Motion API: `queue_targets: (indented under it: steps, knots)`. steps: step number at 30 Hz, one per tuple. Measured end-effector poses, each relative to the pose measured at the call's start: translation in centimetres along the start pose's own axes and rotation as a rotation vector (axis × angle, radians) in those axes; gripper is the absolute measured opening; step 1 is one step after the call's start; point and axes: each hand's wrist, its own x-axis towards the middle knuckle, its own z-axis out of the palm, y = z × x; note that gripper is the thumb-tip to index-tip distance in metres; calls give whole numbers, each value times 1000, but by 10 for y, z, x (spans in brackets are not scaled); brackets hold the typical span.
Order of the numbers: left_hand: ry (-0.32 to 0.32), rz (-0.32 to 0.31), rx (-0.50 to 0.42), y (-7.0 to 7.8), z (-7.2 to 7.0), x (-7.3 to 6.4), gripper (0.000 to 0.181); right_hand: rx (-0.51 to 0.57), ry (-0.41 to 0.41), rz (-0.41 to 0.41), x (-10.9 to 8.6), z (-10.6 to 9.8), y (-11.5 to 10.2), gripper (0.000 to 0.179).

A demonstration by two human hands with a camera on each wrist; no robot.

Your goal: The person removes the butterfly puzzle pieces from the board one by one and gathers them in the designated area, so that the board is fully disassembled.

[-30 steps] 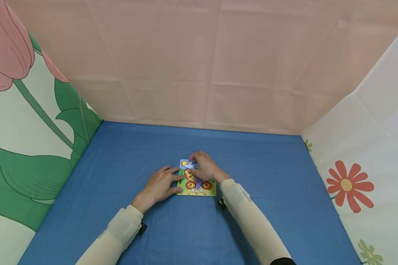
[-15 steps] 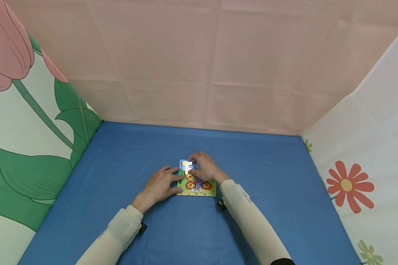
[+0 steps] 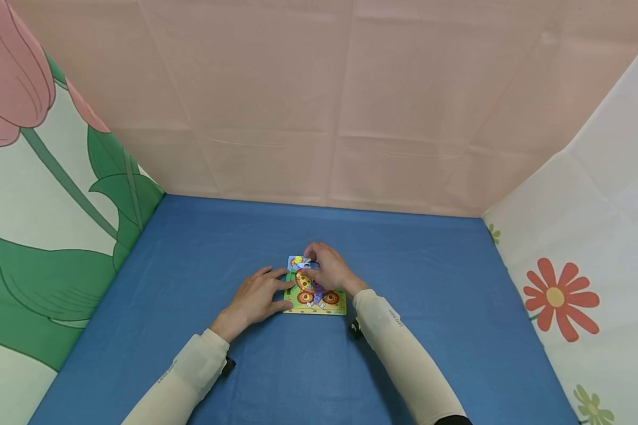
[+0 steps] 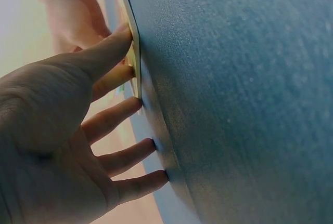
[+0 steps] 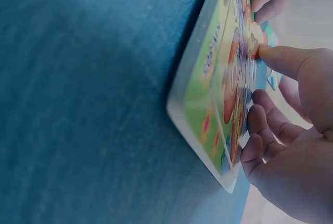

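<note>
A small butterfly jigsaw puzzle (image 3: 313, 308) lies flat on the blue surface, its picture yellow, green, red and purple. My left hand (image 3: 255, 297) rests at its left side, fingers spread and straight; in the left wrist view the thumb and forefinger touch the board edge (image 4: 136, 52), while other fingertips touch the cloth. Over the puzzle's upper right my right hand (image 3: 331, 268) bends its fingers and pinches a puzzle piece (image 3: 299, 261) at the upper left, which looks slightly tilted. In the right wrist view that piece (image 5: 272, 80) shows partly behind the thumb; the hand hides much of the board.
Blue cloth (image 3: 404, 265) covers the surface around the puzzle. A plain beige sheet (image 3: 324, 106) hangs behind, a tulip-printed sheet (image 3: 58, 195) stands at the left, and a white flower-printed sheet (image 3: 606, 236) at the right.
The upper-left puzzle piece catches a bright white glare half a second ago and shows its colours now, its tilt having shifted. The right hand has moved very slightly; the left hand stays put.
</note>
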Motion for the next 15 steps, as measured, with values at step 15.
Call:
queue_targets:
  steps: [15]
  knots:
    - [-7, -9, -1, 0, -1, -1, 50, 156, 48, 16, -5, 2, 7, 11]
